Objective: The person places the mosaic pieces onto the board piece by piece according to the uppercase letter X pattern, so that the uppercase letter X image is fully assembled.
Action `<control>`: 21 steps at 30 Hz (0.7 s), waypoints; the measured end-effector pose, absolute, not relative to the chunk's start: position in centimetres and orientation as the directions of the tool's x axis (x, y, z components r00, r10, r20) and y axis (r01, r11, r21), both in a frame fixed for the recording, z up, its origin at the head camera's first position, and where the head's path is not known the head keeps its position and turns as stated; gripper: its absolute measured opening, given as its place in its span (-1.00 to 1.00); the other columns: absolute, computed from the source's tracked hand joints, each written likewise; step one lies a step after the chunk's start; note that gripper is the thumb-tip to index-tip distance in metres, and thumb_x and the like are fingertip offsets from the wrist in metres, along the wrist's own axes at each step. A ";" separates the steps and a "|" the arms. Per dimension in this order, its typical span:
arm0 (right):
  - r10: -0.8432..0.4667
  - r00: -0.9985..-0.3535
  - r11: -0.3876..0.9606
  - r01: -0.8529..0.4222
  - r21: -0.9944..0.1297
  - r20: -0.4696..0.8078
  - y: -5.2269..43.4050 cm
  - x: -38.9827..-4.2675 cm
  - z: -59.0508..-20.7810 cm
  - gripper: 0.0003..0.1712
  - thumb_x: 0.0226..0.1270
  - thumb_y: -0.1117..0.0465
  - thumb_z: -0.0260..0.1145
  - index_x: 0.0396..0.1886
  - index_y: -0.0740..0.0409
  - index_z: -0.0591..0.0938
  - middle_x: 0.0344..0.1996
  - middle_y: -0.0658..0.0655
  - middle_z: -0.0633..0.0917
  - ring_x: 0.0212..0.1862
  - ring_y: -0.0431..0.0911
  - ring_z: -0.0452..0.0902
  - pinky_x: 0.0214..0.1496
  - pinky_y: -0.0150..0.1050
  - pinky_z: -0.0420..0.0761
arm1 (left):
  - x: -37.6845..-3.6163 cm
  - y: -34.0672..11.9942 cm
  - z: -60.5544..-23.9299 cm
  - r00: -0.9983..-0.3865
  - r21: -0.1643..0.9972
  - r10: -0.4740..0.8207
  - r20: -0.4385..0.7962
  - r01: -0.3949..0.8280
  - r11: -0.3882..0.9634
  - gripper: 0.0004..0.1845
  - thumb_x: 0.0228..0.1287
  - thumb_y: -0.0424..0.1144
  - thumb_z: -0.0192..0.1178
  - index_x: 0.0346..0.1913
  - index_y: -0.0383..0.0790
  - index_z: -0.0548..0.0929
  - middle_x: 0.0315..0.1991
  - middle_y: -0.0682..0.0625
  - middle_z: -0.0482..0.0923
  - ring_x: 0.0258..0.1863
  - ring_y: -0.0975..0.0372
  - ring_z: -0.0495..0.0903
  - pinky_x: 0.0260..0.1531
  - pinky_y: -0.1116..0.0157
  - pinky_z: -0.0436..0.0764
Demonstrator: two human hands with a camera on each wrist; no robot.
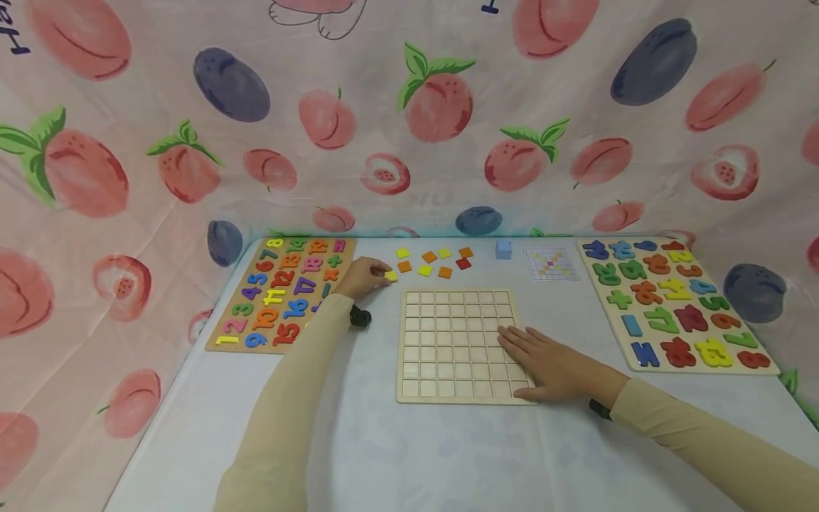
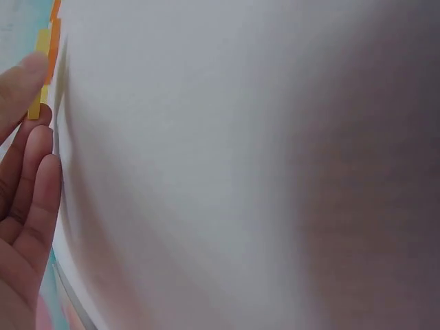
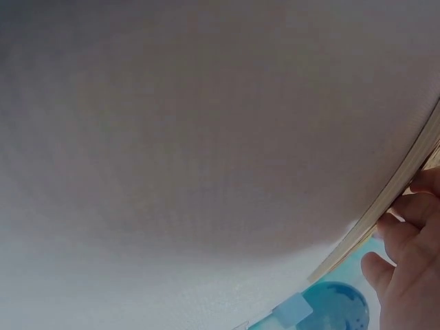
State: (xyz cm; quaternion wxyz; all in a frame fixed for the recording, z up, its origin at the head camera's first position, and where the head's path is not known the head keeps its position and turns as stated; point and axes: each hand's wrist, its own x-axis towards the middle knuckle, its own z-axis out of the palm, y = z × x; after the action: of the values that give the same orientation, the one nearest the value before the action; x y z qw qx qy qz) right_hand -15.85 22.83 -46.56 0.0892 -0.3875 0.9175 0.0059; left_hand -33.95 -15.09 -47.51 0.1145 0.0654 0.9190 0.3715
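Left grip [image 1: 366, 276] on yellow square tile [image 1: 391, 275] (flat)

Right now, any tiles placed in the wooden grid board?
No: every cell of the grid board shows bare wood; the coloured tiles lie beyond it.

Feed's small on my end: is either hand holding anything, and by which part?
The left hand pinches a yellow tile by its near edge. The right hand lies flat on the grid board, gripping nothing.

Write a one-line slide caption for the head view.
Left hand pinches a yellow tile from the loose tiles while the right hand rests flat on the empty grid board.
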 end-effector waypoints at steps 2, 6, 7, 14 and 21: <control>-0.709 -0.685 0.701 -0.711 -0.056 -0.169 22.8 -15.8 -46.6 0.08 0.20 -0.43 0.05 0.47 0.21 0.06 0.49 0.15 0.05 0.50 0.05 -0.06 0.46 0.06 0.07 | -33.9 -15.1 -47.6 -0.961 0.707 0.228 -0.158 0.051 0.705 -0.69 0.11 -0.26 0.34 -0.03 -0.16 0.68 -0.13 -0.06 0.59 -0.13 0.16 0.50 -0.01 0.24 0.50; -0.708 -0.686 0.702 -0.710 -0.057 -0.171 22.8 -15.8 -46.7 0.09 0.20 -0.45 0.03 0.47 0.21 0.05 0.49 0.16 0.05 0.51 0.05 -0.06 0.46 0.06 0.07 | -33.3 -14.9 -47.6 -0.953 0.732 0.276 -0.125 0.099 0.674 -0.71 0.12 -0.28 0.34 -0.06 -0.20 0.68 -0.15 -0.08 0.62 -0.15 0.16 0.53 -0.04 0.25 0.53; -0.710 -0.685 0.700 -0.712 -0.057 -0.167 22.9 -15.9 -46.7 0.09 0.20 -0.45 0.02 0.47 0.21 0.05 0.49 0.16 0.05 0.50 0.05 -0.06 0.46 0.05 0.07 | -33.1 -14.8 -47.5 -0.951 0.736 0.286 -0.117 0.111 0.668 -0.72 0.12 -0.28 0.33 -0.06 -0.20 0.68 -0.16 -0.08 0.62 -0.16 0.16 0.53 -0.05 0.26 0.54; -0.720 -0.685 0.693 -0.718 -0.063 -0.116 23.0 -15.8 -47.2 0.09 0.19 -0.47 0.01 0.46 0.20 0.09 0.48 0.15 0.09 0.49 0.05 -0.01 0.50 -0.08 0.03 | -31.6 -14.0 -47.3 -0.936 0.734 0.336 -0.104 0.156 0.661 -0.72 0.12 -0.24 0.34 -0.07 -0.18 0.69 -0.17 -0.04 0.63 -0.20 0.22 0.54 -0.07 0.32 0.57; -0.723 -0.683 0.690 -0.720 -0.068 -0.108 23.0 -15.9 -47.1 0.08 0.19 -0.45 0.04 0.46 0.21 0.11 0.47 0.16 0.11 0.48 0.06 0.01 0.45 -0.01 0.11 | -30.2 -12.4 -47.0 -0.907 0.734 0.418 -0.059 0.244 0.634 -0.70 0.09 -0.22 0.37 -0.08 -0.20 0.70 -0.16 -0.05 0.66 -0.20 0.23 0.60 -0.08 0.31 0.59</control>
State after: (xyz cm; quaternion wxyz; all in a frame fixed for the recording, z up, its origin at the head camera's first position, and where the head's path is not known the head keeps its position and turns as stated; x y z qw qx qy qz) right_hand -15.86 22.95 -47.05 0.0631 -0.3934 0.9172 -0.0102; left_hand -30.22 -12.41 -47.04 0.1123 0.1846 0.8968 0.3860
